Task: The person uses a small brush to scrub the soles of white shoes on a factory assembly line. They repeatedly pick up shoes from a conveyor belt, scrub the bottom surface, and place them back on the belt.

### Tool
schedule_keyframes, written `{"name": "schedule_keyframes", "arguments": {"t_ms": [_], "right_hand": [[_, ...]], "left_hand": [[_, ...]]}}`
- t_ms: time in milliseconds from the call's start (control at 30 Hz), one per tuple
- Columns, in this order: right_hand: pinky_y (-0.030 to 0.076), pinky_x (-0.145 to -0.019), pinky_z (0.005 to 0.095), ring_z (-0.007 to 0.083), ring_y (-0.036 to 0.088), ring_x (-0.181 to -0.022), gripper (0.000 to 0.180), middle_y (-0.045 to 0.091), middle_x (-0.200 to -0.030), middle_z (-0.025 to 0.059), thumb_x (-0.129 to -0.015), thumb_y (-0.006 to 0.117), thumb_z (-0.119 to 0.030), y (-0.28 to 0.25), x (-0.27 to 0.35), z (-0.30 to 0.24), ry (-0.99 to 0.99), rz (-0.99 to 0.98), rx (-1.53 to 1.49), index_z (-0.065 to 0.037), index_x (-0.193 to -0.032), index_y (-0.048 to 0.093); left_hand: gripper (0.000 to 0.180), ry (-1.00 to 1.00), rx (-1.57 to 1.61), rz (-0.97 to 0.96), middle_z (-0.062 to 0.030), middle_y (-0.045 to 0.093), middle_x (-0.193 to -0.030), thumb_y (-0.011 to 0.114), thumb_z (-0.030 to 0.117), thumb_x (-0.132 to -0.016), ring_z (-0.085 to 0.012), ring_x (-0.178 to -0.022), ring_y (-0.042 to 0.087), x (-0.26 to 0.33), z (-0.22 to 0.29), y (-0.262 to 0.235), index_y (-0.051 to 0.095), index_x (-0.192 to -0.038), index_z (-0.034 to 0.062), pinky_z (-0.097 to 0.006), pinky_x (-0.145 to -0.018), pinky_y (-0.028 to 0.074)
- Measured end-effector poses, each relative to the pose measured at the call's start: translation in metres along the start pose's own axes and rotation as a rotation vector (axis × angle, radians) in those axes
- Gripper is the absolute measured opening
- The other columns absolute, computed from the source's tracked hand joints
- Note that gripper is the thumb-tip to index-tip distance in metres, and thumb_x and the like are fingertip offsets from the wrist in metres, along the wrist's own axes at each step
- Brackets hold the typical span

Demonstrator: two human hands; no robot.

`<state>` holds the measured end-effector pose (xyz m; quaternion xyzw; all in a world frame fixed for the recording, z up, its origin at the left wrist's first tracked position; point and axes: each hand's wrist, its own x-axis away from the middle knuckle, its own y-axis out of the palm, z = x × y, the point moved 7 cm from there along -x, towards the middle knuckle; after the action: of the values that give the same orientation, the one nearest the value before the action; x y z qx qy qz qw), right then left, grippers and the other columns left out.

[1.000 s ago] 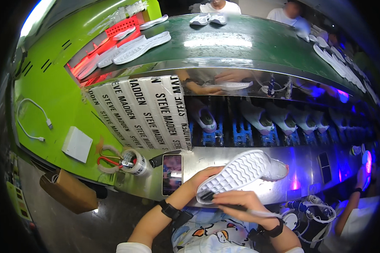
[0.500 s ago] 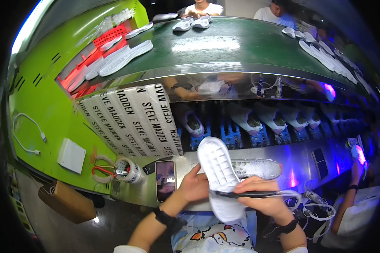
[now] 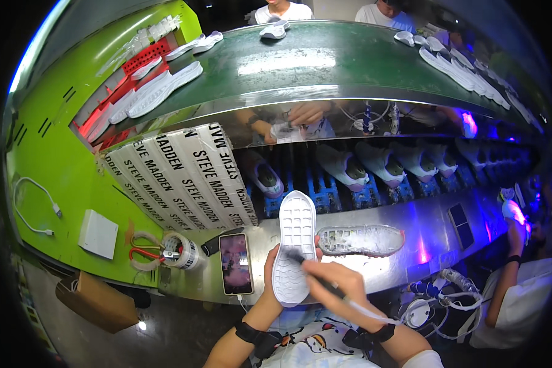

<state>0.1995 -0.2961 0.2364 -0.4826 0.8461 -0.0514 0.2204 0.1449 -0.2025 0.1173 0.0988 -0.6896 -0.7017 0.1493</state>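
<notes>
Left hand [image 3: 268, 271] held a white shoe sole [image 3: 297, 224] tread-up at the metal worktop's [image 3: 383, 270] near edge, fingers curled round its sides, right hand's [image 3: 345, 285] fingers gripped a dark tool [image 3: 296, 256], its blurred tip over the tread, a second sole [image 3: 362, 240] lay just right on the worktop, phone [image 3: 236, 264] at left.

Left, a green table [image 3: 49, 153] bears a white cable [image 3: 56, 209] and a white box [image 3: 98, 234]; a brown carton [image 3: 95, 303] sits below its edge. Centre, a phone [image 3: 235, 264] (screen lit) lies near a tape roll [image 3: 190, 262], which red scissors [image 3: 170, 253] overlap. Behind stands a lettered panel [image 3: 178, 178]; rightward, shoes [image 3: 383, 164] line blue racks [image 3: 330, 195]. Two people [image 3: 295, 11] appear beyond a green belt [image 3: 362, 73].
</notes>
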Motion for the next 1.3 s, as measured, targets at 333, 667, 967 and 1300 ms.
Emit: {"name": "schedule_keyframes", "arguments": {"t_ms": [333,667,967,1300], "right_hand": [[0.055,-0.07,0.0266,0.0142,0.068,-0.078,0.018,0.07,-0.093,0.0109,-0.093,0.053,-0.006,0.013,0.024,0.029,0.508,-0.514,-0.411,0.004,-0.096,0.069],[0.053,-0.064,0.0318,0.0236,0.066,-0.07,0.013,0.067,-0.076,0.0111,-0.087,0.06,-0.008,-0.019,-0.003,-0.022,-0.024,-0.422,-0.126,0.003,-0.088,0.068],[0.053,-0.066,0.0282,0.0203,0.066,-0.072,0.016,0.068,-0.088,0.0107,-0.09,0.059,-0.011,-0.034,0.005,-0.006,0.037,-0.457,-0.155,0.001,-0.094,0.068],[0.051,-0.059,0.0255,0.0128,0.066,-0.063,0.017,0.069,-0.076,0.0094,-0.087,0.059,-0.009,-0.057,0.009,0.047,0.254,-0.422,-0.083,0.002,-0.084,0.071]], "left_hand": [[0.068,-0.185,-0.193,-0.029,-0.0256,0.048,-0.134,0.038,0.04,-0.091,-0.0378,-0.108,0.06,-0.013,0.003,0.02,0.033,-0.141,-0.0054,-0.047,-0.092,0.051],[0.043,-0.349,-1.024,0.076,-0.0209,0.047,-0.137,0.042,0.017,-0.096,-0.0251,-0.121,0.054,0.007,-0.003,0.084,0.045,-0.134,-0.0025,-0.035,-0.101,0.045],[0.039,-0.266,-1.374,-0.254,-0.0107,0.048,-0.137,0.043,0.011,-0.095,-0.019,-0.127,0.046,0.005,0.011,0.106,0.051,-0.132,0.0023,-0.032,-0.108,0.034],[0.043,-0.509,-1.66,0.055,-0.0078,0.07,-0.092,0.063,0.031,-0.087,-0.0102,-0.081,0.062,-0.021,0.005,0.033,0.067,-0.111,-0.0049,-0.024,-0.072,0.048]]}}
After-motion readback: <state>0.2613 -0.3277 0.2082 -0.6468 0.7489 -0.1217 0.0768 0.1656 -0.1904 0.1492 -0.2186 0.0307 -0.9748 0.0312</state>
